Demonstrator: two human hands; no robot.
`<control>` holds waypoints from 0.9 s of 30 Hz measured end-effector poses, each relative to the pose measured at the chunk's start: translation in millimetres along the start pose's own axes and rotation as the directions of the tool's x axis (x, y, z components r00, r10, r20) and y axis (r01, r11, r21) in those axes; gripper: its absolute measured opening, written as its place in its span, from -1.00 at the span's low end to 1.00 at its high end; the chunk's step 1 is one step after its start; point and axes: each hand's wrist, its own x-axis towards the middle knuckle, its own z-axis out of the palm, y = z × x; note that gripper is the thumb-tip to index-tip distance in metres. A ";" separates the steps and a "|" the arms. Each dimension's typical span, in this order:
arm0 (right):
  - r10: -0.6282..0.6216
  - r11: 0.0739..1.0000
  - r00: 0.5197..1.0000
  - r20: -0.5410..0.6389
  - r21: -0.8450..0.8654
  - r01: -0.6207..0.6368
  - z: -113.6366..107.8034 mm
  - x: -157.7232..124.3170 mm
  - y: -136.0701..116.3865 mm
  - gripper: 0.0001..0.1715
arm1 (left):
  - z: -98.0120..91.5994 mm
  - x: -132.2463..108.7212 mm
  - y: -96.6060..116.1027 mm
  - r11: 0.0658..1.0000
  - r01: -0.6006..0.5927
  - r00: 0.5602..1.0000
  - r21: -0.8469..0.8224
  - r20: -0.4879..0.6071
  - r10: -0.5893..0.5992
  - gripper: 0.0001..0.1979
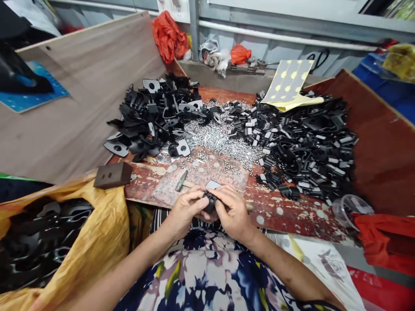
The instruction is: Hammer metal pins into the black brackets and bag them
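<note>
Here, two bare hands pinch one small black part at the table's near edge.

The left hand (pixel 186 208) and right hand (pixel 231 211) both close fingertips on the black clip (pixel 210 199); a hammer (pixel 181 181) lies just beyond it, silver pins (pixel 223 142) farther out, black piles either side.

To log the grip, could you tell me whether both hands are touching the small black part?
Touching: the head view shows left hand and right hand fingers closed around the small black part.
</note>
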 end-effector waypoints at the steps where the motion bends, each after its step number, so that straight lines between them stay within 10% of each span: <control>1: 0.045 0.998 0.999 0.018 0.035 -0.046 1.1 -2.1 -2.4 -0.56 | -2.2 -0.1 -0.2 1.000 -0.007 1.000 0.026 -0.004 0.007 -0.66; 8: 0.152 0.984 0.926 0.344 0.037 -0.175 -28.4 1.7 14.6 -0.60 | -15.5 -0.4 -2.4 0.986 -0.014 1.000 0.165 0.015 0.011 -0.73; 14: 0.160 0.769 0.970 0.185 -0.640 -0.005 -83.7 38.1 77.3 -0.73 | -15.3 -1.4 3.3 0.993 0.062 0.994 0.100 -0.098 -0.052 -0.68; 18: 0.140 0.748 0.953 0.267 -0.660 0.075 -91.1 44.8 98.7 -0.76 | -11.8 -0.3 0.7 0.993 0.100 0.989 0.064 -0.112 -0.093 -0.65; 23: 0.086 0.965 0.996 0.035 -0.251 -0.075 -64.8 33.4 61.4 -0.86 | -3.1 4.6 -2.5 0.990 0.141 0.986 -0.013 -0.085 -0.142 -0.60; 27: 0.156 0.962 0.983 0.093 0.212 -0.173 -21.9 18.8 22.2 -0.94 | 3.0 9.2 -1.0 0.992 0.117 0.986 -0.056 -0.113 -0.123 -0.58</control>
